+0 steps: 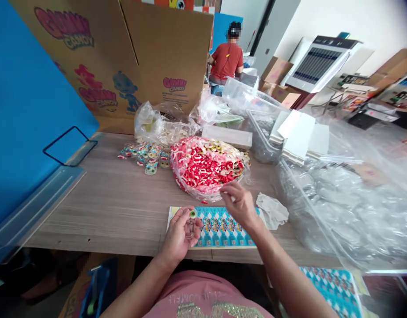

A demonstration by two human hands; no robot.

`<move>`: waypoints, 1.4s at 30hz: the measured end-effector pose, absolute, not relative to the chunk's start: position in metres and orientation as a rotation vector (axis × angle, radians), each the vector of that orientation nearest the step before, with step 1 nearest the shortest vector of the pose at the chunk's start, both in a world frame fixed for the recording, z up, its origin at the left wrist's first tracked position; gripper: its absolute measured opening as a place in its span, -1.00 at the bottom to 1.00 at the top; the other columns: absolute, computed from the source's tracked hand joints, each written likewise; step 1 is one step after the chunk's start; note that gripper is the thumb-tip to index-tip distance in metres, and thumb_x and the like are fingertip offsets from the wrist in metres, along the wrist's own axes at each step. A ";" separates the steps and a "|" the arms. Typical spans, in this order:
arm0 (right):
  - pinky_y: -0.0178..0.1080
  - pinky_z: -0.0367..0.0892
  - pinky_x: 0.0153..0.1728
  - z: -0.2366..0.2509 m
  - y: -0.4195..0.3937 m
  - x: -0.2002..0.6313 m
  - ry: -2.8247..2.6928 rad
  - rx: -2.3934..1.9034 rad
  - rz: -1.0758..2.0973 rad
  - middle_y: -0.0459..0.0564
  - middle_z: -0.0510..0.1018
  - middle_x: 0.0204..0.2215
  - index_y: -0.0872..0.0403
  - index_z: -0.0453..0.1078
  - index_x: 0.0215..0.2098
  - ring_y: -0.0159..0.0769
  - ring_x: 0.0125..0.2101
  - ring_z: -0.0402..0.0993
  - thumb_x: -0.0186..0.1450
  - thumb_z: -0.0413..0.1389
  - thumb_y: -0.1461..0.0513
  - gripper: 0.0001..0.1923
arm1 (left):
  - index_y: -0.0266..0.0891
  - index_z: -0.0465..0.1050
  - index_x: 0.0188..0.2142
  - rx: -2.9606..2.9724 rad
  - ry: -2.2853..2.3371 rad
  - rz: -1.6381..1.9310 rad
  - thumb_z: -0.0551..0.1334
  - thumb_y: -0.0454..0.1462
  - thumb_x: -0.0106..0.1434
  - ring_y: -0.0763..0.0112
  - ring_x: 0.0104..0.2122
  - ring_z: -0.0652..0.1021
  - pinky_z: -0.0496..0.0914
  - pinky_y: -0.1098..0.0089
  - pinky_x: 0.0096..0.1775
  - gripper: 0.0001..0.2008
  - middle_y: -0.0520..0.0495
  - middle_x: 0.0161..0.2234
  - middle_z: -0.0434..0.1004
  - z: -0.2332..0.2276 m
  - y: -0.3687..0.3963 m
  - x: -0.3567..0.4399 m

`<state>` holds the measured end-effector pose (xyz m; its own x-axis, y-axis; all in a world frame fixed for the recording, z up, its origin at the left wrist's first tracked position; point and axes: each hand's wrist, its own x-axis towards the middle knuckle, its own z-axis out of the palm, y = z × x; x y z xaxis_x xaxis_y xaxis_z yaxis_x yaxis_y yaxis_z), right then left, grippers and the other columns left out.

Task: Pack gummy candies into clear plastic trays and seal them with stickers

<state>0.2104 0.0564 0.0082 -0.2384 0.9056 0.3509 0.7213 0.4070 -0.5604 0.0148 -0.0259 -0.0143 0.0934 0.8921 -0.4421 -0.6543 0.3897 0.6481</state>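
your left hand [181, 232] pinches a green eye gummy [192, 214]; your right hand [238, 203] hovers half-curled, holding nothing, over the printed card [220, 227], lying crosswise; the box [124, 57] reads "gummi candy".

two hands [180, 232], one candy bag [206, 170], one printed sheet [220, 227], one carton [124, 57], one tissue [273, 211].

The sheet of stickers [220, 227] lies on the table [117, 207], with the bag of candies [206, 168] behind it.
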 end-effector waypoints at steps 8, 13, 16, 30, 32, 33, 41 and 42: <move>-0.24 0.26 -0.19 -0.001 0.137 0.259 -2.287 -1.993 0.061 0.05 0.59 -0.11 -0.05 0.61 -0.16 -0.15 -0.10 0.41 0.34 0.04 0.18 -0.72 | -0.23 0.29 -0.09 0.295 0.886 1.177 0.26 0.08 0.25 0.41 -0.66 0.47 0.16 0.55 -0.70 -0.53 -0.06 -0.48 0.55 -0.012 -0.023 0.023; -0.18 0.24 -0.16 -0.010 0.136 0.258 -2.305 -1.968 0.089 0.07 0.56 -0.08 -0.08 0.58 -0.06 -0.13 -0.06 0.37 0.40 -0.02 0.16 -0.67 | -0.23 0.27 -0.05 0.246 0.789 1.110 0.04 0.08 0.39 0.36 -0.63 0.50 0.20 0.53 -0.67 -0.57 -0.13 -0.46 0.55 -0.008 -0.016 0.019; -0.14 0.24 -0.12 -0.018 0.138 0.264 -2.305 -1.932 0.110 0.09 0.54 -0.05 -0.06 0.58 -0.07 -0.08 -0.03 0.35 0.39 0.00 0.13 -0.67 | -0.21 0.25 -0.02 0.215 0.724 1.093 -0.08 0.01 0.46 0.32 -0.57 0.54 0.26 0.51 -0.62 -0.62 -0.18 -0.41 0.56 -0.009 -0.014 0.015; 0.05 0.20 0.01 0.031 -0.004 0.157 -2.431 -1.135 0.227 0.04 0.41 0.13 -0.12 0.56 -0.15 0.00 0.12 0.25 0.34 0.14 0.27 -0.80 | -0.24 0.34 0.02 -0.020 0.647 1.216 0.03 -0.18 0.47 0.37 -0.41 0.60 0.46 0.44 -0.40 -0.75 -0.12 -0.33 0.57 -0.011 -0.011 0.015; 0.10 0.15 0.04 0.018 -0.012 0.147 -2.417 -1.202 0.143 0.06 0.36 0.18 -0.12 0.54 -0.11 0.05 0.17 0.18 0.32 0.15 0.29 -0.76 | -0.25 0.37 -0.01 -0.048 0.639 1.238 0.03 -0.19 0.47 0.40 -0.38 0.60 0.46 0.48 -0.37 -0.75 -0.12 -0.31 0.57 -0.011 -0.011 0.018; 0.11 0.14 0.05 0.012 -0.012 0.144 -2.387 -1.223 0.117 0.07 0.35 0.19 -0.12 0.54 -0.09 0.06 0.18 0.17 0.32 0.16 0.28 -0.76 | -0.25 0.38 -0.02 -0.061 0.635 1.242 0.03 -0.19 0.47 0.40 -0.39 0.60 0.46 0.48 -0.36 -0.75 -0.12 -0.32 0.57 -0.011 -0.011 0.018; 0.05 0.23 0.03 0.010 -0.006 0.144 -2.205 -1.160 0.429 0.05 0.35 0.16 -0.04 0.54 -0.19 -0.04 0.14 0.24 0.38 0.02 0.30 -0.76 | -0.27 0.47 -0.13 -0.197 0.637 1.303 0.12 -0.23 0.44 0.52 -0.47 0.53 0.42 0.53 -0.43 -0.80 -0.03 -0.34 0.55 -0.011 -0.013 0.014; 0.04 0.24 0.04 0.011 -0.006 0.143 -2.203 -1.149 0.516 0.04 0.35 0.16 -0.03 0.54 -0.23 -0.05 0.14 0.25 0.38 0.02 0.30 -0.76 | -0.27 0.48 -0.14 -0.198 0.638 1.298 0.11 -0.22 0.44 0.53 -0.49 0.52 0.40 0.53 -0.46 -0.79 -0.03 -0.34 0.54 -0.010 -0.013 0.014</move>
<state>0.1431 -0.0060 0.0111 -0.4496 0.8320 0.3250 0.6012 0.5509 -0.5788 0.0143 -0.0132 -0.0098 0.1275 0.8310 -0.5415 -0.9362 0.2811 0.2109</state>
